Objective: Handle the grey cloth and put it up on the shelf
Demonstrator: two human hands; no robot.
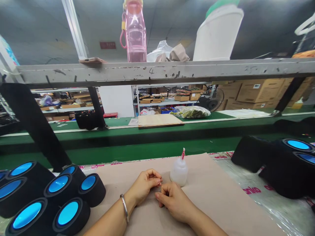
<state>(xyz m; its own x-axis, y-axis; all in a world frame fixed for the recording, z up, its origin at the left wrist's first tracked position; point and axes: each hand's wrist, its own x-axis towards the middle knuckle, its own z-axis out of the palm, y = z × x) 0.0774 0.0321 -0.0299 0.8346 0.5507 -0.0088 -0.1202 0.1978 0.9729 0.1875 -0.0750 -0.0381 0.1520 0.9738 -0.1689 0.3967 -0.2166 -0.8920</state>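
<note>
My left hand, with a metal bangle at the wrist, hovers over a beige sheet, thumb and fingers pinched together. Close beside it, my right hand is also closed, its thumb pressed to the curled fingers. The fingertips of both nearly meet; anything between them is too small or hidden to make out. Just behind the right hand stands a small whitish squeeze bottle with a red-and-white nozzle, upright on the sheet. Several black speaker-like cylinders with shiny blue discs stand at the left.
More black pieces with blue discs lie at the right on printed plastic film. Behind runs a green conveyor belt. Overhead, a metal shelf carries a pink water bottle and a white container.
</note>
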